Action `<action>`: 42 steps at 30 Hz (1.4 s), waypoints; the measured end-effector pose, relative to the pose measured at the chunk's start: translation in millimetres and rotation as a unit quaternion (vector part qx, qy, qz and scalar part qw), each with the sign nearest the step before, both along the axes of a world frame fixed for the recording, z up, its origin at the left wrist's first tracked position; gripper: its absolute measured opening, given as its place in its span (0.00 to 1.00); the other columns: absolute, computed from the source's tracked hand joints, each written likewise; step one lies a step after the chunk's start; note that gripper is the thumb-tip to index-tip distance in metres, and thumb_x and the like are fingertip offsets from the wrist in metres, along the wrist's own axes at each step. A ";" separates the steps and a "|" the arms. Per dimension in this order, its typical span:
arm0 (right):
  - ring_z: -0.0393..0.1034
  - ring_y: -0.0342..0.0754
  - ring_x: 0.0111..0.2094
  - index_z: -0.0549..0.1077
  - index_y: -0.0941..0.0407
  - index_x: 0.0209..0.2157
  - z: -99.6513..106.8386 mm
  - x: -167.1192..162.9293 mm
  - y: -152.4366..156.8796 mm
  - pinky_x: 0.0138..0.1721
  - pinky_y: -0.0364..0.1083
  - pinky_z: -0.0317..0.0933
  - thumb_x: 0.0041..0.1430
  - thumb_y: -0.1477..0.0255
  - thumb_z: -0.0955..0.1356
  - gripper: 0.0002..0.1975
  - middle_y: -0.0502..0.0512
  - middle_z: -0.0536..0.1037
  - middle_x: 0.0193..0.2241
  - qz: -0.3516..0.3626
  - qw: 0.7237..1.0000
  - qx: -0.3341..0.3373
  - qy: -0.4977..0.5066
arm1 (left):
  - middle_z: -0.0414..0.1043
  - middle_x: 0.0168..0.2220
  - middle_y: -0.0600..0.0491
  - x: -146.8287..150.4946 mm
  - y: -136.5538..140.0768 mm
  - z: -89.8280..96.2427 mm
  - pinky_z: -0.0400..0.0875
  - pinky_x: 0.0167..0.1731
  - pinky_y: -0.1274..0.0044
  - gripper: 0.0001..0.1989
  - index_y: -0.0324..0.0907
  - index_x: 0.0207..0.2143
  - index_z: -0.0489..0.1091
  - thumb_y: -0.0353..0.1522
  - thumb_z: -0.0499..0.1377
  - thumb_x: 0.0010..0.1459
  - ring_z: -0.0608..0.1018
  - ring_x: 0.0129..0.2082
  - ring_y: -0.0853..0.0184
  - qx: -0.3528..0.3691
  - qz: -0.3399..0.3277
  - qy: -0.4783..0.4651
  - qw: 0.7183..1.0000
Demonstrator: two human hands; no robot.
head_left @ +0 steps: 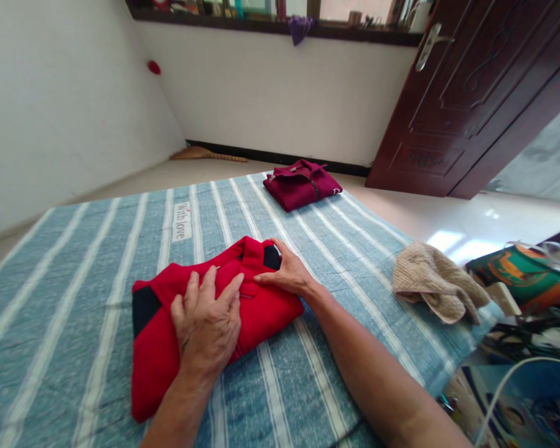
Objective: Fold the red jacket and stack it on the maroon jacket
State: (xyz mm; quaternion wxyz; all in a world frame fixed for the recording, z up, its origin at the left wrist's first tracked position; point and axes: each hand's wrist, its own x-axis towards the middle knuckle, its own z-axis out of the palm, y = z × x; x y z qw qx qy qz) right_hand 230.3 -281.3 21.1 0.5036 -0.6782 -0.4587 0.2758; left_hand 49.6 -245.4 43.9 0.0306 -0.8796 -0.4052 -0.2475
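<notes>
A folded red garment with dark navy shoulder panels (158,358) lies on the striped cloth in front of me, its collar toward the far side. My left hand (208,320) rests palm down on its front, fingers spread, holding nothing. At the garment's right shoulder, beside the collar, is my right hand (287,270). Its thumb lies on the red fabric and its index finger reaches the far edge, with a wide gap between them; its other fingers are mostly hidden.
A folded maroon garment (303,185) sits near the far edge of the blue-and-white striped cloth (98,249). On the right lie a tan towel (429,280) and a green bag (518,274). Beyond stand a dark red door (429,99) and a windowsill (261,28) with small items.
</notes>
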 end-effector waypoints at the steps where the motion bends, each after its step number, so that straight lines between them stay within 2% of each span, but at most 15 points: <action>1: 0.66 0.57 0.51 0.57 0.53 0.61 0.5 0.0 -0.4 0.53 0.56 0.60 0.35 0.57 0.77 0.51 0.56 0.71 0.50 0.002 1.000 0.001 -0.001 | 0.63 0.58 0.41 -0.3 -0.2 0.0 0.56 0.53 0.52 0.18 0.44 0.48 0.75 0.32 0.48 0.62 0.60 0.60 0.44 0.003 0.000 0.003 1.000; 5: 0.66 0.57 0.52 0.56 0.54 0.61 1.2 -0.3 -1.2 0.54 0.55 0.59 0.36 0.58 0.77 0.51 0.56 0.71 0.50 0.007 1.000 0.007 0.000 | 0.64 0.58 0.39 -2.0 -0.1 -0.9 0.56 0.53 0.52 0.18 0.43 0.46 0.76 0.32 0.48 0.62 0.61 0.60 0.43 0.009 -0.006 0.004 1.000; 12: 0.68 0.56 0.50 0.57 0.53 0.60 0.2 -0.4 -0.7 0.52 0.55 0.61 0.39 0.61 0.77 0.47 0.55 0.72 0.48 0.006 1.000 0.011 0.010 | 0.67 0.56 0.43 -3.9 -0.1 -1.7 0.57 0.53 0.54 0.17 0.47 0.45 0.77 0.32 0.49 0.62 0.63 0.59 0.47 0.014 -0.008 -0.002 1.000; 17: 0.67 0.55 0.49 0.59 0.52 0.59 -0.5 -1.6 -1.1 0.52 0.55 0.60 0.37 0.58 0.77 0.48 0.55 0.72 0.48 0.009 0.999 0.026 0.017 | 0.67 0.56 0.41 -5.3 -0.6 -1.9 0.57 0.53 0.53 0.17 0.45 0.45 0.77 0.30 0.50 0.61 0.63 0.59 0.45 0.008 -0.013 -0.007 1.000; 24: 0.71 0.51 0.36 0.61 0.52 0.56 -6.7 -5.5 -3.0 0.43 0.54 0.65 0.39 0.61 0.77 0.42 0.50 0.75 0.37 0.019 0.999 0.028 0.026 | 0.67 0.57 0.44 -7.9 -3.9 -4.1 0.57 0.53 0.52 0.16 0.48 0.44 0.76 0.28 0.53 0.59 0.64 0.60 0.46 0.002 -0.002 -0.003 1.000; 29: 0.70 0.52 0.40 0.63 0.52 0.54 -5.9 -9.9 -5.8 0.46 0.54 0.64 0.41 0.62 0.76 0.39 0.52 0.75 0.42 0.024 0.998 0.047 0.031 | 0.67 0.57 0.45 -9.7 -8.2 -3.6 0.56 0.54 0.51 0.17 0.50 0.45 0.76 0.27 0.54 0.57 0.63 0.60 0.46 -0.021 0.002 -0.008 1.000; 36: 0.72 0.51 0.36 0.62 0.54 0.55 0.3 -16.0 -9.9 0.38 0.49 0.66 0.42 0.62 0.75 0.39 0.52 0.77 0.37 0.039 0.996 0.015 0.084 | 0.67 0.57 0.45 -12.2 -14.1 -3.5 0.57 0.54 0.50 0.16 0.50 0.45 0.76 0.27 0.55 0.58 0.64 0.60 0.47 -0.016 0.005 -0.009 1.000; 39: 0.72 0.51 0.36 0.61 0.54 0.57 -2.2 -16.0 -9.6 0.39 0.50 0.66 0.43 0.59 0.74 0.40 0.53 0.77 0.37 0.025 0.998 0.007 0.058 | 0.68 0.57 0.46 -12.7 -16.8 -3.2 0.56 0.55 0.50 0.16 0.50 0.45 0.76 0.26 0.55 0.58 0.64 0.60 0.49 -0.024 0.008 -0.028 0.999; 42: 0.72 0.52 0.36 0.58 0.56 0.60 -7.6 -14.7 -9.3 0.39 0.52 0.65 0.46 0.55 0.72 0.42 0.55 0.76 0.37 -0.042 0.998 -0.023 -0.030 | 0.68 0.57 0.46 -13.5 -18.7 -4.3 0.56 0.55 0.49 0.16 0.50 0.45 0.75 0.26 0.55 0.58 0.64 0.60 0.49 -0.027 0.009 -0.036 0.999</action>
